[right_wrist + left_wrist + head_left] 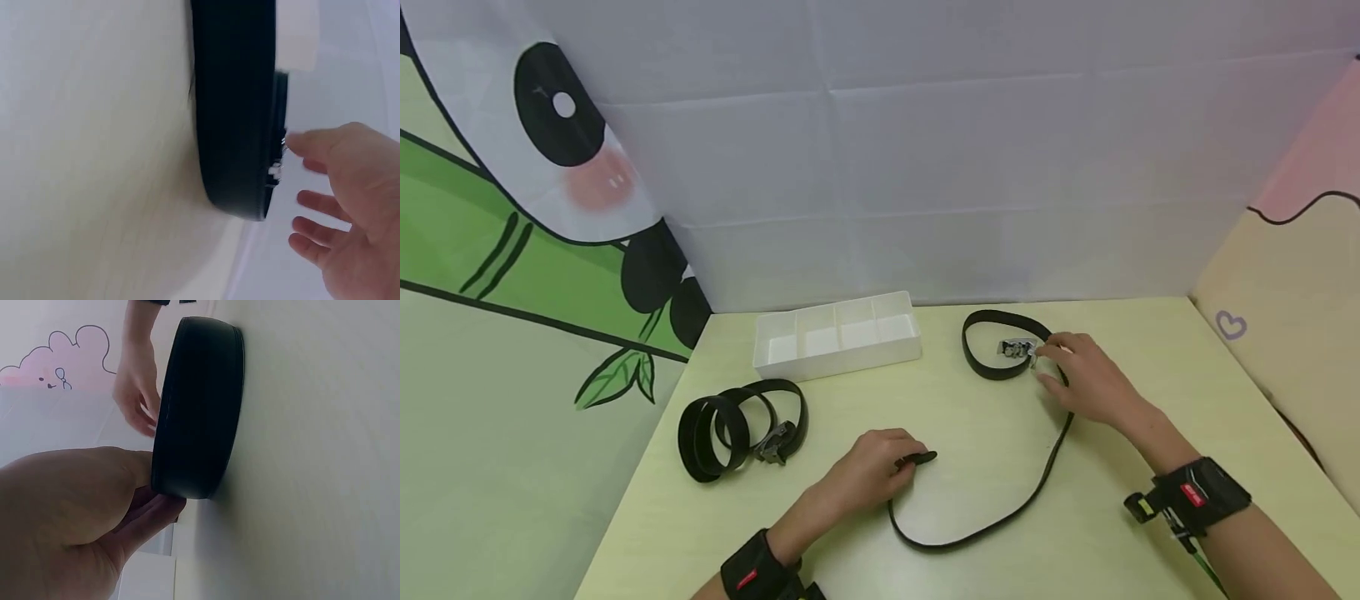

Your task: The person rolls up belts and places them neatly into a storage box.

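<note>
A black belt (936, 547) stands on its edge in a long open curve across the table. My left hand (876, 467) pinches its tail end near the front middle; in the left wrist view, the strap (200, 406) hides part of the fingers. Around the silver buckle (1017, 348) at the far right, the belt bends into a loop. Beside that buckle is my right hand (1090, 379), its fingers spread and relaxed. In the right wrist view the thumb is close to the buckle (275, 172); whether they touch, I cannot tell.
A second black belt (691, 437) lies coiled at the left, its dark buckle (775, 446) on the coil's right side. Behind it, a white divided tray (857, 362) stands near the table's back edge. Printed cloth walls (962, 167) enclose the back and sides.
</note>
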`<state>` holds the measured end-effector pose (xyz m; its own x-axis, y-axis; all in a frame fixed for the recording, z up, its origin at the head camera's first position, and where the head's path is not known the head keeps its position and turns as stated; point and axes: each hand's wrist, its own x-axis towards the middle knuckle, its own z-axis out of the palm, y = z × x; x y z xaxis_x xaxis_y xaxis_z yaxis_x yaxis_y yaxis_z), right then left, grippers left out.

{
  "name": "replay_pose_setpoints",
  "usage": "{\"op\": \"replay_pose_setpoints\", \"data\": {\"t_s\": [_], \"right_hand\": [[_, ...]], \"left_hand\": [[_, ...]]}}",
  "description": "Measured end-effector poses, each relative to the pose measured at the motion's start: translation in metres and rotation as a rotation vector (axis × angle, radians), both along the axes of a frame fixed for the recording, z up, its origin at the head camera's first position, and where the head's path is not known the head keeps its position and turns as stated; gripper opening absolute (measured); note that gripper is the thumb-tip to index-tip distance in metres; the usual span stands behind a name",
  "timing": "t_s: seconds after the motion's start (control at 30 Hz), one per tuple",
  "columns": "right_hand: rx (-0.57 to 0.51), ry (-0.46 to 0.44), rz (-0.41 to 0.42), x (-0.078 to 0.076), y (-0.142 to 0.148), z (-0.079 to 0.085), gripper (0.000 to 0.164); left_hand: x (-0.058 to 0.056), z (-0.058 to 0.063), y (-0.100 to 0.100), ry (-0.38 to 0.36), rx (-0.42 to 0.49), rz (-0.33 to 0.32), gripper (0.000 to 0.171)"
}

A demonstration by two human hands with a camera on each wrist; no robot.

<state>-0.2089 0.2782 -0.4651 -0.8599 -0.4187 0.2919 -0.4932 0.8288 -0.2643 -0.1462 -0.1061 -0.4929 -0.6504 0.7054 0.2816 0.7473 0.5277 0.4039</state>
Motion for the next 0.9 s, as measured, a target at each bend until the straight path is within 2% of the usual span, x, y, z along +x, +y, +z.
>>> {"op": "replay_pose_setpoints", "data": {"t_s": [0.13, 0.3, 0.4, 0.67, 0.9], "right_hand": [[0.024, -0.026, 0.082, -0.022, 0.001, -0.009, 0.051], [0.011, 0.036, 0.190, -0.031, -0.008, -0.015, 0.027], [0.017, 0.099, 0.226, -0.025, -0.017, -0.015, 0.016], [0.076, 0.151, 0.408, 0.009, -0.063, -0.009, 0.017], [0.088, 0.136, 0.558, 0.015, -0.120, -0.014, 0.014]], "left_hand": [[0.005, -0.004, 0.002, 0.016, 0.014, -0.014, 0.022], [0.011, -0.008, 0.008, 0.051, 0.035, -0.016, 0.022], [0.016, -0.009, 0.010, 0.075, 0.052, -0.026, 0.023], [0.030, -0.008, 0.015, 0.086, 0.054, -0.045, 0.023], [0.038, -0.009, 0.019, 0.120, 0.046, -0.064, 0.021]]}}
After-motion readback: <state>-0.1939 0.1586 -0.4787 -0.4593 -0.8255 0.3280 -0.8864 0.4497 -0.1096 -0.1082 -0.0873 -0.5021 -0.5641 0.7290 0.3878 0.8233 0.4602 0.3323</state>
